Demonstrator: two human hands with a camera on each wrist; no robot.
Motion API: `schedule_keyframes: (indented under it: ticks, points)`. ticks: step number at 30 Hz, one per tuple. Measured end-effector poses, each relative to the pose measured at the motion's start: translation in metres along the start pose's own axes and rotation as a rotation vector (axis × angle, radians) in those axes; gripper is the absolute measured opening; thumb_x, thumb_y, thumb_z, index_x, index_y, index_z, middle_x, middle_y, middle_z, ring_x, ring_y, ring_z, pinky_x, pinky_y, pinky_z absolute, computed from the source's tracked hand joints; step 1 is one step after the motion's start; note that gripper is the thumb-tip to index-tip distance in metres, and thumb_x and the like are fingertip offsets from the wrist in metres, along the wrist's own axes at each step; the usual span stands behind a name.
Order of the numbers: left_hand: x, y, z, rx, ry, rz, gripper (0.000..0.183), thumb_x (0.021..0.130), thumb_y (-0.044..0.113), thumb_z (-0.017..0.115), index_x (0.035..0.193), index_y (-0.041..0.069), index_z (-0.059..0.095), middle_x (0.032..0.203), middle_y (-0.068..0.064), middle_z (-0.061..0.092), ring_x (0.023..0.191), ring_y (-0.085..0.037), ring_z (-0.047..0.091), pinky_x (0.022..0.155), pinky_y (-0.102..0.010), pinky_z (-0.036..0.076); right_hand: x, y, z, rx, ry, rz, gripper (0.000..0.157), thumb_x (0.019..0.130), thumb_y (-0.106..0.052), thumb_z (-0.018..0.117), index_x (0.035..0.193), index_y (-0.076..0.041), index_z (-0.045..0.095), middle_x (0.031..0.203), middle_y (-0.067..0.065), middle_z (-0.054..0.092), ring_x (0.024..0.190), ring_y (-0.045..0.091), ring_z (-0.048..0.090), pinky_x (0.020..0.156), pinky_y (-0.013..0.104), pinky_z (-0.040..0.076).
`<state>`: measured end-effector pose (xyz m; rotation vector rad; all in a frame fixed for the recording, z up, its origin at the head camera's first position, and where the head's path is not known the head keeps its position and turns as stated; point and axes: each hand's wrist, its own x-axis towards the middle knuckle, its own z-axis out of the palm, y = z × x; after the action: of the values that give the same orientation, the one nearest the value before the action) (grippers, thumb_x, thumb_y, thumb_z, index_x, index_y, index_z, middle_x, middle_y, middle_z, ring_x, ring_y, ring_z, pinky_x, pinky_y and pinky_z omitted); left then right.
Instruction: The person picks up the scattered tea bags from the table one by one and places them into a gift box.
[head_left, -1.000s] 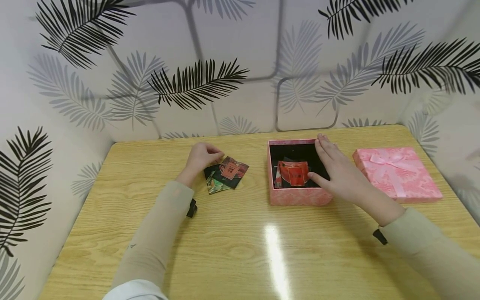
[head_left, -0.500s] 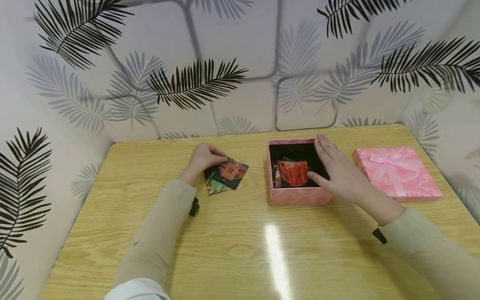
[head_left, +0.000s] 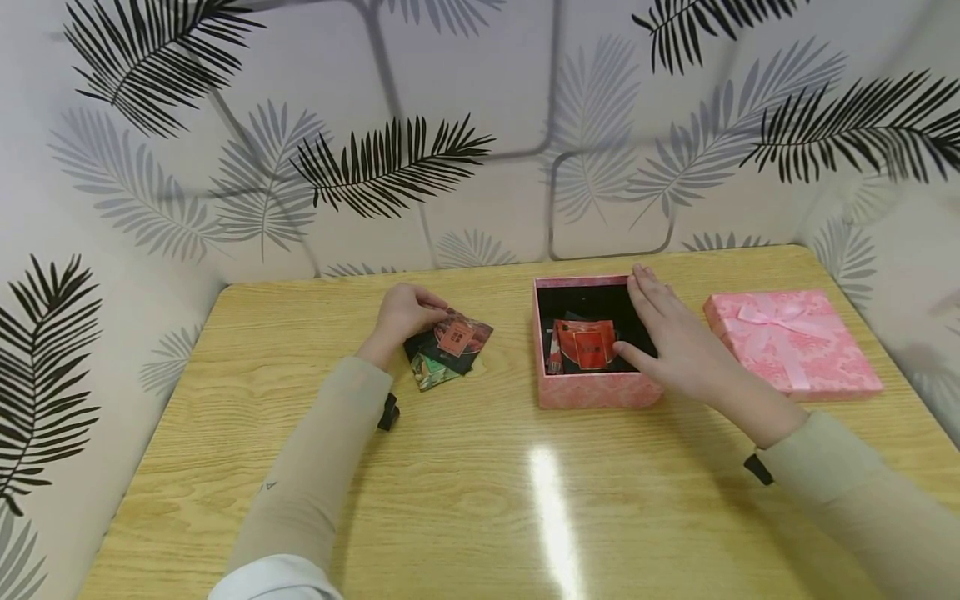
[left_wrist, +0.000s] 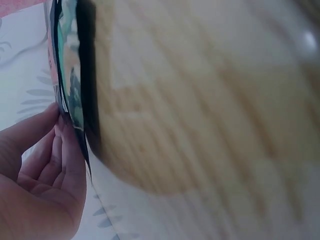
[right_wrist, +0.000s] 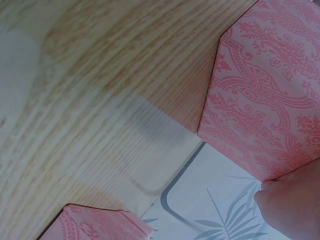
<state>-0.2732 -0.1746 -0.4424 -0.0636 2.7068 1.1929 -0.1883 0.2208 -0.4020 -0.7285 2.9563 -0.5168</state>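
Note:
My left hand [head_left: 403,318] pinches the corner of a small dark packet [head_left: 459,340] with a red label, thumb against fingers. Beneath it in the head view lie a green patterned packet [head_left: 433,372] and another dark one. From the left wrist, the packets [left_wrist: 70,65] appear edge-on at the fingertips. My right hand [head_left: 678,346] rests along the right wall of the open pink gift box [head_left: 592,392], fingers straight. Inside the box, red-and-black packets [head_left: 592,346] lie on the black lining. In the right wrist view the hand [right_wrist: 292,202] touches the box's patterned side [right_wrist: 265,90].
To the right of the box lies its pink lid [head_left: 795,342] with a ribbon bow. The wooden table [head_left: 465,483] ends at a leaf-patterned backdrop [head_left: 450,217] behind and on both sides.
The left thumb and fingers have come together on the upper dark packet's corner, and the packets have shifted slightly left. The right hand stays on the box.

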Motion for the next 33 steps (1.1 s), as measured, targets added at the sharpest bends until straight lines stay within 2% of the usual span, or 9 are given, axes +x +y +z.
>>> schedule_keyframes:
  ticks: [5, 8, 13, 15, 20, 24, 28, 33]
  points:
    - [-0.001, -0.003, -0.003, -0.131, 0.037, -0.029, 0.022, 0.1, 0.009, 0.074, 0.118, -0.002, 0.079, 0.124, -0.023, 0.075, 0.089, -0.022, 0.074, 0.079, -0.028, 0.063, 0.0, 0.0, 0.0, 0.001, -0.002, -0.003, 0.095, 0.107, -0.041, 0.062, 0.169, 0.003, 0.005, 0.179, 0.022, 0.002, 0.167, 0.04, 0.004, 0.135, 0.059, 0.013]
    - [-0.001, -0.003, -0.006, -0.183, 0.061, -0.058, 0.023, 0.101, 0.009, 0.073, 0.12, -0.003, 0.078, 0.127, -0.024, 0.074, 0.083, -0.014, 0.07, 0.075, -0.024, 0.06, 0.0, 0.0, 0.0, 0.003, -0.008, 0.003, 0.095, 0.107, -0.042, 0.061, 0.169, 0.002, 0.004, 0.179, 0.021, 0.001, 0.167, 0.04, 0.003, 0.134, 0.059, 0.014]
    - [-0.004, 0.001, -0.014, -0.218, 0.088, -0.099, 0.026, 0.102, 0.009, 0.072, 0.123, -0.005, 0.077, 0.129, -0.025, 0.074, 0.086, -0.016, 0.074, 0.091, -0.036, 0.064, 0.0, 0.0, -0.001, 0.005, -0.009, 0.005, 0.096, 0.107, -0.042, 0.061, 0.169, 0.002, 0.004, 0.179, 0.021, 0.001, 0.167, 0.04, 0.003, 0.135, 0.059, 0.013]
    - [-0.005, 0.003, -0.017, -0.268, 0.085, -0.119, 0.027, 0.102, 0.008, 0.071, 0.125, -0.006, 0.075, 0.131, -0.026, 0.072, 0.083, -0.013, 0.074, 0.096, -0.04, 0.064, 0.0, 0.0, -0.001, 0.005, -0.008, 0.003, 0.095, 0.107, -0.042, 0.061, 0.169, 0.002, 0.004, 0.179, 0.02, 0.0, 0.167, 0.04, 0.003, 0.135, 0.058, 0.012]
    - [-0.008, 0.005, -0.023, -0.406, 0.077, -0.149, 0.03, 0.101, 0.004, 0.071, 0.128, -0.009, 0.072, 0.135, -0.027, 0.07, 0.069, 0.002, 0.067, 0.093, -0.034, 0.065, 0.0, 0.0, -0.001, 0.005, -0.008, 0.003, 0.095, 0.107, -0.042, 0.061, 0.169, 0.003, 0.005, 0.179, 0.02, 0.0, 0.167, 0.04, 0.003, 0.135, 0.058, 0.013]
    - [-0.011, 0.007, -0.027, -0.478, 0.067, -0.139, 0.031, 0.101, 0.003, 0.071, 0.129, -0.01, 0.071, 0.126, -0.023, 0.072, 0.067, 0.003, 0.069, 0.09, -0.03, 0.065, 0.0, 0.0, -0.001, 0.002, -0.011, 0.006, 0.095, 0.107, -0.042, 0.061, 0.169, 0.003, 0.004, 0.179, 0.02, 0.0, 0.167, 0.04, 0.003, 0.134, 0.059, 0.014]
    - [-0.016, 0.014, -0.032, -0.508, 0.049, -0.127, 0.032, 0.102, 0.005, 0.07, 0.131, -0.009, 0.07, 0.111, -0.007, 0.07, 0.069, 0.002, 0.07, 0.098, -0.035, 0.063, 0.0, 0.0, -0.001, 0.002, -0.011, 0.005, 0.095, 0.107, -0.042, 0.061, 0.169, 0.002, 0.004, 0.179, 0.02, 0.0, 0.167, 0.04, 0.003, 0.134, 0.059, 0.014]
    - [-0.022, 0.028, -0.037, -0.548, 0.022, -0.112, 0.033, 0.103, 0.006, 0.07, 0.133, -0.008, 0.069, 0.114, -0.006, 0.069, 0.073, 0.002, 0.071, 0.102, -0.036, 0.061, 0.0, 0.0, 0.0, 0.001, -0.007, 0.0, 0.095, 0.107, -0.042, 0.061, 0.169, 0.003, 0.004, 0.179, 0.02, 0.0, 0.167, 0.04, 0.003, 0.135, 0.058, 0.013]
